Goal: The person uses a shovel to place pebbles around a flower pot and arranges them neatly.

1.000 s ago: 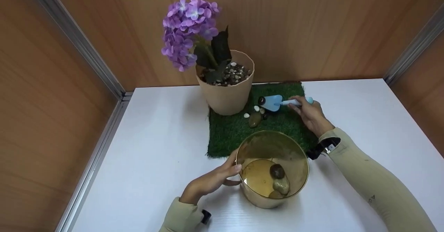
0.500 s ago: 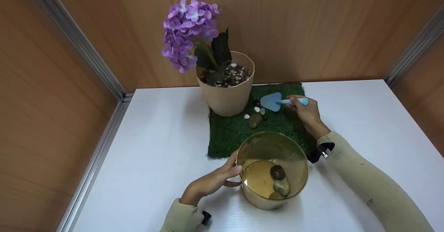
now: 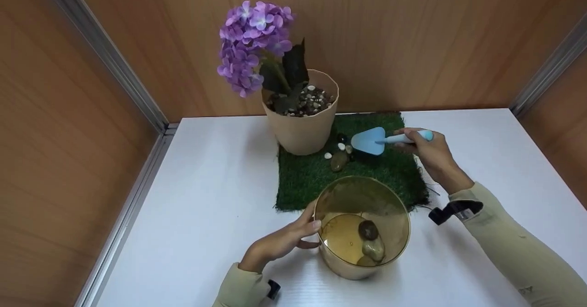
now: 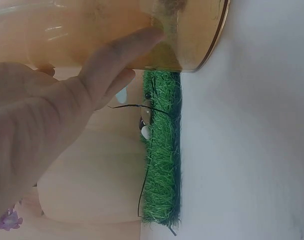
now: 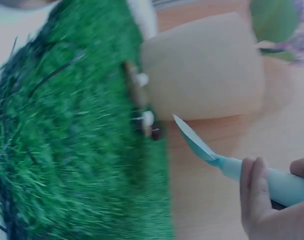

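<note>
My right hand (image 3: 433,153) grips the pale handle of a small blue trowel (image 3: 369,141) above the artificial grass mat (image 3: 302,187). The trowel's blade points left and carries nothing. Just left of its tip lie a black pebble (image 3: 341,137), a white pebble (image 3: 341,146) and a larger brown stone (image 3: 339,161), with other small pebbles among them. In front of the mat stands a see-through amber tub (image 3: 332,265), a dark stone (image 3: 368,230) and paler stones (image 3: 373,249) on its bottom. My left hand (image 3: 284,240) holds the tub's left side, thumb at the rim.
A beige flowerpot (image 3: 300,135) with purple flowers (image 3: 252,45) and gravel stands on the mat's back left corner. Wood panels (image 3: 412,45) enclose the white table (image 3: 202,183) at the back and sides.
The black pebble left the trowel's tip and settled on the grass by the other stones. My right hand then drew the trowel back to the right. My left hand stays at the tub.
</note>
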Tool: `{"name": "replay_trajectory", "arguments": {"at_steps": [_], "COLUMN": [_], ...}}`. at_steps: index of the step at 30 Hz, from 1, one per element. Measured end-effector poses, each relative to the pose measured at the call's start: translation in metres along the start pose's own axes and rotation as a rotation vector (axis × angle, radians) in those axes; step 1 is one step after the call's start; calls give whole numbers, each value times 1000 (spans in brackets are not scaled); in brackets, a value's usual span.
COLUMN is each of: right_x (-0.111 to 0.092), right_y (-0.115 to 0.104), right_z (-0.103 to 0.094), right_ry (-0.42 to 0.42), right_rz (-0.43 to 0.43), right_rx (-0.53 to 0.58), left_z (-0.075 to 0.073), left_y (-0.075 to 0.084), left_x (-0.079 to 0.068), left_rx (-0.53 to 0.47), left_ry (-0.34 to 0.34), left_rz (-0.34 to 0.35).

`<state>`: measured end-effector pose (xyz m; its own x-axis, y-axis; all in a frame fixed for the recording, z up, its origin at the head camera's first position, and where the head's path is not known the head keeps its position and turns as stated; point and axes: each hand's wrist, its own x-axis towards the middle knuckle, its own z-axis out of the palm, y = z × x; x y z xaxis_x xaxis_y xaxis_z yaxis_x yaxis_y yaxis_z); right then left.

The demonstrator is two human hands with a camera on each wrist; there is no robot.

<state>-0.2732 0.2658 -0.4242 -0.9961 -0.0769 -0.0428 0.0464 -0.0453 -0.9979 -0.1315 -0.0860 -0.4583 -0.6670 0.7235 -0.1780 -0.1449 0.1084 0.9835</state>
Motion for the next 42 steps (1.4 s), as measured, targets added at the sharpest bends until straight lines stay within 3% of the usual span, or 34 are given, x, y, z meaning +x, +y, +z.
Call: {"name": "replay_trajectory", "arguments": {"at_steps": [5, 11, 19, 25, 32, 37, 42], "right_x": [-22, -51, -82, -101, -113, -116, -117], "right_y": [-26, -62, -89, -102, -108, -102, -95], "right_z": [-11, -15, -11, -1, 12, 25, 36], "right_ry": [-57, -148, -360, -419, -537, -667, -723], "right_rz": [-28, -104, -197, -192, -193, -214, -212], "right_rx": [71, 79, 130, -31, -444, -479, -559], "left_z": [0, 0, 1, 0, 0, 1, 1], "left_y": [0, 0, -1, 0, 0, 0, 0], "left_x": [0, 0, -1, -2, 0, 1, 1], "left_rx": [-3, 7, 15, 7, 8, 0, 3], "left_ry": [9, 14, 10, 0, 8, 10, 10], "left_rz": [-12, -11, 1, 8, -2, -11, -13]}}
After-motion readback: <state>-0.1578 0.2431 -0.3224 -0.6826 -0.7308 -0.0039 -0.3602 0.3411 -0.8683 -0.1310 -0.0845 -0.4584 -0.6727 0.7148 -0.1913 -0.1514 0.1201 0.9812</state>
